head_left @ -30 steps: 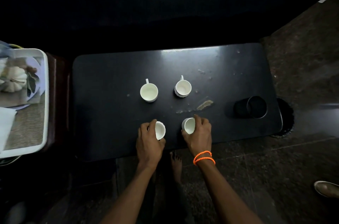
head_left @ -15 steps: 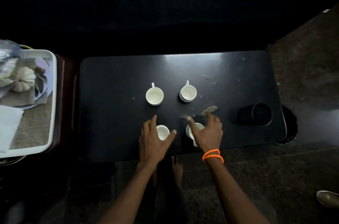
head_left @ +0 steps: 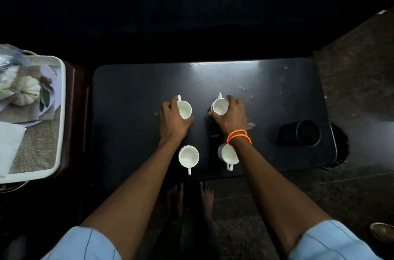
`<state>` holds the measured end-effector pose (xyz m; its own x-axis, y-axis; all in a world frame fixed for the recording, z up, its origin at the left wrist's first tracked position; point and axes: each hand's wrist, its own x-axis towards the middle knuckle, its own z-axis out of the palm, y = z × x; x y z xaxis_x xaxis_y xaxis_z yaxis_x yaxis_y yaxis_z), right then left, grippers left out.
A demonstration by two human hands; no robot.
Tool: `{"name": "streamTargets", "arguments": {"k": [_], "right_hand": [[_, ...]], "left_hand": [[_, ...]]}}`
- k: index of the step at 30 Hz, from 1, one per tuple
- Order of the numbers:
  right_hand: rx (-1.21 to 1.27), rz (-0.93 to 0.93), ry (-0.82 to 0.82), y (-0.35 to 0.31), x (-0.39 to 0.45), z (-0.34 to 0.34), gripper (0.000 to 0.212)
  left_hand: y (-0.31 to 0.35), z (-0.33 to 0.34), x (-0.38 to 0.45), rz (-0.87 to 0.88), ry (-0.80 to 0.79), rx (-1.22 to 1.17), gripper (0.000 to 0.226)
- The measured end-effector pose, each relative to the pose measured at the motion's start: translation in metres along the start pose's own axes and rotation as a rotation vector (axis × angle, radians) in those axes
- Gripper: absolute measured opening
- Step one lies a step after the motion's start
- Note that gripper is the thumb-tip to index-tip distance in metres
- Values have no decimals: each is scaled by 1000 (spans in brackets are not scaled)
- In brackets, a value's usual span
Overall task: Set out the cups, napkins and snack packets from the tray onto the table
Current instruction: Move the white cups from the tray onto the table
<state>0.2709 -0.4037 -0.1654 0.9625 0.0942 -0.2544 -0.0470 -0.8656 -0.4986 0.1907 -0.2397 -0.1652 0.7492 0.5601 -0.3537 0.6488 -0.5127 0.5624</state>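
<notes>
Several white cups stand on the dark table (head_left: 132,93). My left hand (head_left: 172,121) wraps around the far left cup (head_left: 184,109), whose handle points away from me. My right hand (head_left: 231,116), with an orange bracelet at the wrist, wraps around the far right cup (head_left: 220,106). The near left cup (head_left: 189,156) stands free with its handle towards me. My right forearm partly covers the near right cup (head_left: 227,154). The white tray (head_left: 61,97) at the left holds a white napkin (head_left: 9,144) and clear packets (head_left: 10,57).
A black cylindrical cup (head_left: 302,133) lies on its side at the table's right end. The tray rests on a dark wooden stand left of the table. My bare feet (head_left: 189,198) are on the stone floor below the table's front edge.
Both hands let go of the two near cups and reached forward to the two far cups, where they now close around them. The near cups stay upright on the table.
</notes>
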Motion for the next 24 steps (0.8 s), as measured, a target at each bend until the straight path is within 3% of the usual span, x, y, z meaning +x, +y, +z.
{"name": "streamTargets", "arguments": {"k": [5,24], "right_hand": [[13,-6,23,3,7,3,57],[33,-4,29,29,-7,-14,52]], "left_hand": [[1,4,2,35,45,40,65],[17,28,-17,100,25,34,68]]}}
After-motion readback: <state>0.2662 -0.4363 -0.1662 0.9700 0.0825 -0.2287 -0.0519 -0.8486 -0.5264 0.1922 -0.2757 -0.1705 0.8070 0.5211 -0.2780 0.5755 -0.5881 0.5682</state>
